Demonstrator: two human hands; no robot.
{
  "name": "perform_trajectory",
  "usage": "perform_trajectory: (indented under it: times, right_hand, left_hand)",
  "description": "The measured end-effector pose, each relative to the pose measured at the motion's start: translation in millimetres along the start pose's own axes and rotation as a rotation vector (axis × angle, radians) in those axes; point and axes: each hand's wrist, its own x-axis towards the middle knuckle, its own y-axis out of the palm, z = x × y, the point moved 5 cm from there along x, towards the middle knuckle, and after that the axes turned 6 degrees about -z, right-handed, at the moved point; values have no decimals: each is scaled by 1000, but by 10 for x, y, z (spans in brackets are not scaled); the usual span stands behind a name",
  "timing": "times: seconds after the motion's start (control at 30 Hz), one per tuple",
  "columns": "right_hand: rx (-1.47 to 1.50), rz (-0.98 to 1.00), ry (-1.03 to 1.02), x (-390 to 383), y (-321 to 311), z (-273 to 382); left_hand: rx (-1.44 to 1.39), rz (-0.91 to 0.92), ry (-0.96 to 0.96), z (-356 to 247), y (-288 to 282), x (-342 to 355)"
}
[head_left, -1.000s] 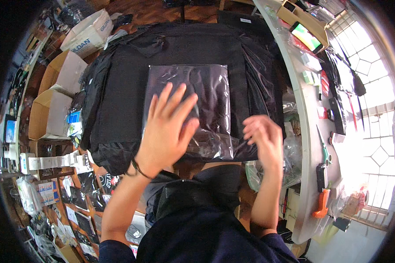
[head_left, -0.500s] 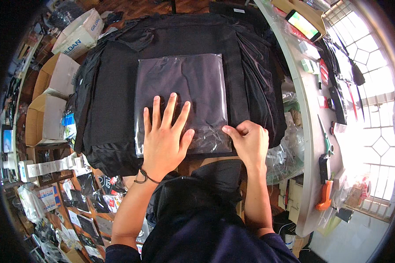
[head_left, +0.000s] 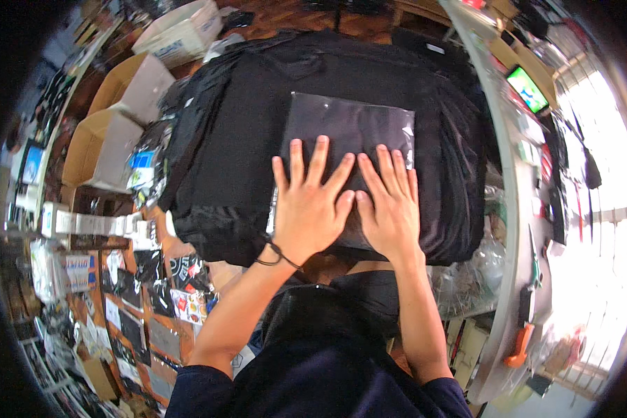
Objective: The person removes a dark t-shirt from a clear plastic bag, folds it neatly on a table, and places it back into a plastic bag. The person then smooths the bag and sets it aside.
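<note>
A clear plastic bag (head_left: 352,122) with folded dark cloth inside lies flat on a wide pile of black fabric (head_left: 251,132). My left hand (head_left: 306,202) rests palm down on the left part of the bag, fingers spread, a thin dark band around its wrist. Beside it my right hand (head_left: 391,205) lies flat on the right part, fingers stretched out. The two thumbs almost meet over the middle. Both palms cover much of the bag's lower half.
Open cardboard boxes (head_left: 104,150) stand at the left, with a white box (head_left: 177,31) farther back. On the right, a long pale table (head_left: 498,209) holds a lit phone (head_left: 527,89), green-handled scissors (head_left: 535,272) and an orange-handled tool (head_left: 518,347). Clear plastic bags (head_left: 474,268) bunch below the table.
My right hand has let go of the bag's lower right corner and now lies flat on top. The left hand remains spread on the bag. The whole view has shifted and turned.
</note>
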Motion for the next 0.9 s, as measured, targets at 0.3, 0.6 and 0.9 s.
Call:
perform_trajectory:
  times: [0.3, 0.6, 0.9]
  right_hand:
    - [188, -58, 27, -54, -21, -60]
    - [-25, 227, -362, -471, -313, 280]
    - [-132, 106, -285, -138, -1565, 406]
  left_hand:
    - [-83, -81, 3, 43, -5, -60]
    - [12, 260, 410, 132, -450, -465]
    - [-350, 174, 290, -286, -671, -413]
